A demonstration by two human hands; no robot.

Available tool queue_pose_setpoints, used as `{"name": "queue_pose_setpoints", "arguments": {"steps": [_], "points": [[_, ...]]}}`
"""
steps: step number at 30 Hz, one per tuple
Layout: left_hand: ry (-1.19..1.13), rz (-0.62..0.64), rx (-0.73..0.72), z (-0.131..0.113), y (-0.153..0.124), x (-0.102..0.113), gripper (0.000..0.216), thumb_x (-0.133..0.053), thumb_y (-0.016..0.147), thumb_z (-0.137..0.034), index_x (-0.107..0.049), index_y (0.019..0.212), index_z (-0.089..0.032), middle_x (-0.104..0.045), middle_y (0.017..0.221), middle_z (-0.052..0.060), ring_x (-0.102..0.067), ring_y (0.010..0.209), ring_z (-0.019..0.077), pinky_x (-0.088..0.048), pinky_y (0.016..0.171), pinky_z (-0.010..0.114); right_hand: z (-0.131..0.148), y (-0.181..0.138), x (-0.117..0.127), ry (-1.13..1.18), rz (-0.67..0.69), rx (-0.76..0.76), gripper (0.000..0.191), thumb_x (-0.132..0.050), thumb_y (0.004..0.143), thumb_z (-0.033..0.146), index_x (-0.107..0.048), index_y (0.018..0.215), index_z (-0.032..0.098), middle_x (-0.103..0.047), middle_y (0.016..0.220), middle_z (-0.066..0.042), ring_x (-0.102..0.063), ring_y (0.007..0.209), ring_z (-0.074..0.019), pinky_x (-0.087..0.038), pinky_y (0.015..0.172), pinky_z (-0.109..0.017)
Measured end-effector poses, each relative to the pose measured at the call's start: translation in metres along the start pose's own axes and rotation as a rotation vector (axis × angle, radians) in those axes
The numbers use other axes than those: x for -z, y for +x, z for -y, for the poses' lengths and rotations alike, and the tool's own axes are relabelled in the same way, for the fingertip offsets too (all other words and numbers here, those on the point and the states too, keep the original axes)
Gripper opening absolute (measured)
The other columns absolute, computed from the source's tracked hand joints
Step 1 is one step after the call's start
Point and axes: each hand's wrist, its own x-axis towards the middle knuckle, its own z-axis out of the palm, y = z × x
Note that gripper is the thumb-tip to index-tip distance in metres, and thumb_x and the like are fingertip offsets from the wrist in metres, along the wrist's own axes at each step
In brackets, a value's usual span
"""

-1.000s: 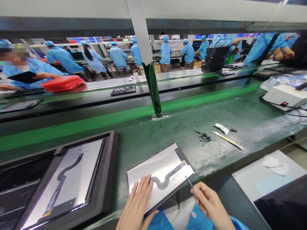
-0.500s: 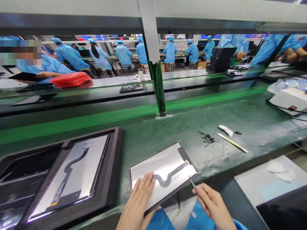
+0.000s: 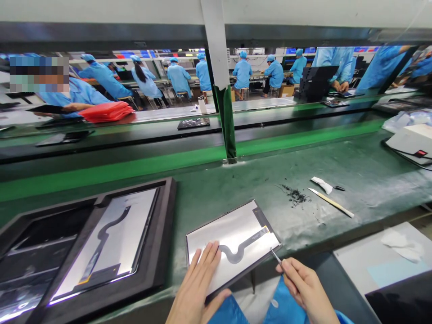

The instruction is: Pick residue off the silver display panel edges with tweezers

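My left hand (image 3: 199, 283) lies with its fingers stretched flat on the silver back of a display panel (image 3: 216, 245), and its thumb is at the near edge. The panel is tilted on the bench and overhangs the front edge; a dark S-shaped flex cable (image 3: 232, 255) runs across its back. In my right hand (image 3: 303, 285), thumb and fingers pinch a thin pointed metal tool, which looks like tweezers (image 3: 276, 258). Its tip is at the panel's near right corner. Whether the tip grips anything is too small to tell.
A black foam tray (image 3: 158, 252) at left holds a similar panel (image 3: 121, 234). To the right lie dark scraps (image 3: 295, 196), a pale-handled blade (image 3: 330, 202) and a white wad (image 3: 322, 184). A post (image 3: 227, 121) rises at the bench's back. Co-workers in blue sit beyond.
The view has shifted slightly, so everything appears a little further right. My left thumb shows more clearly beside the panel edge. The tool's tip stays at the same corner.
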Motion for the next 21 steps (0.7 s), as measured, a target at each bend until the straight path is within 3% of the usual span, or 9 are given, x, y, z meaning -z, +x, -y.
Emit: {"name": "queue_pose_setpoints", "arguments": {"steps": [7,21], "points": [[0.026,-0.004,-0.008,0.0,-0.001,-0.002,0.068,-0.054,0.098,-0.036,-0.025,0.156,-0.016,-0.047,0.149,0.016,-0.045,0.137,0.0306,-0.041,0.112,0.048,-0.002,0.004,0.009,-0.02,0.003,-0.052,0.066,-0.069,0.064,0.08,-0.066,0.077,0.015,-0.029,0.046,0.011,-0.014,0.041,-0.0041,-0.006,0.039,-0.021],[-0.01,-0.02,0.012,-0.002,-0.001,-0.001,0.067,-0.056,0.097,-0.036,-0.027,0.155,-0.019,-0.049,0.149,0.013,-0.047,0.136,0.0302,-0.042,0.112,0.046,0.01,0.005,0.016,-0.029,-0.026,0.004,0.063,-0.071,0.064,0.078,-0.065,0.074,0.016,-0.031,0.046,0.01,-0.018,0.041,-0.004,-0.01,0.04,-0.021]]}}
